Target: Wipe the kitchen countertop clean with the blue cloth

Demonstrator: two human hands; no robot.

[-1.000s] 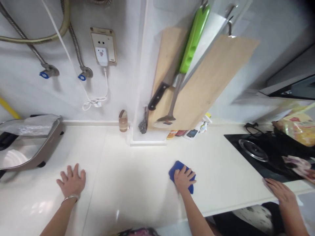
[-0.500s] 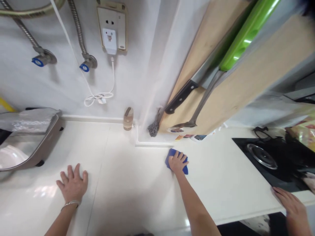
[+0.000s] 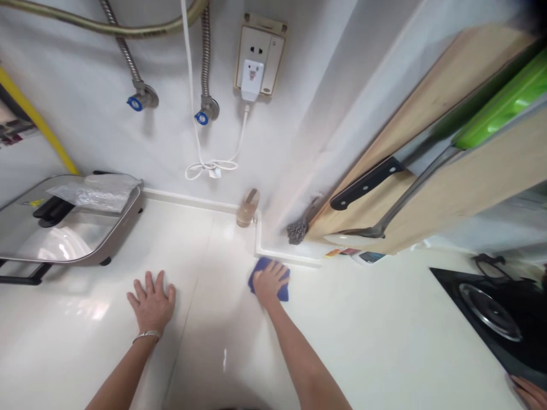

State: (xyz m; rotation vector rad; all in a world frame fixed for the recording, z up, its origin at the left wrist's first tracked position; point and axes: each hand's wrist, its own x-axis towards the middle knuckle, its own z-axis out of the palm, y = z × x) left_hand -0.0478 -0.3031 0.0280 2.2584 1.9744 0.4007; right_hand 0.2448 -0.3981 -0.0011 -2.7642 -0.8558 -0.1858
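Observation:
My right hand (image 3: pixel 269 283) presses a folded blue cloth (image 3: pixel 282 292) onto the white countertop (image 3: pixel 231 324), close to the corner where the wall juts out. The fingers lie over the cloth, which shows around them. To the left, my left hand (image 3: pixel 152 303) rests flat on the counter with fingers spread, holding nothing; a bracelet (image 3: pixel 147 335) circles that wrist. Behind the cloth, a small bottle with brownish liquid (image 3: pixel 248 209) stands against the wall corner.
An electric pan with a glass lid (image 3: pixel 85 228) sits at the left. A knife (image 3: pixel 366 183), a green-handled ladle (image 3: pixel 397 205) and a scouring pad (image 3: pixel 298 232) hang at the right wall. A black stove (image 3: pixel 491 319) lies at far right, another person's hand (image 3: pixel 530 392) beside it.
My right hand has slid the blue cloth left along the counter, toward the wall corner. My left hand stays flat. The view has turned left, showing more of the pan.

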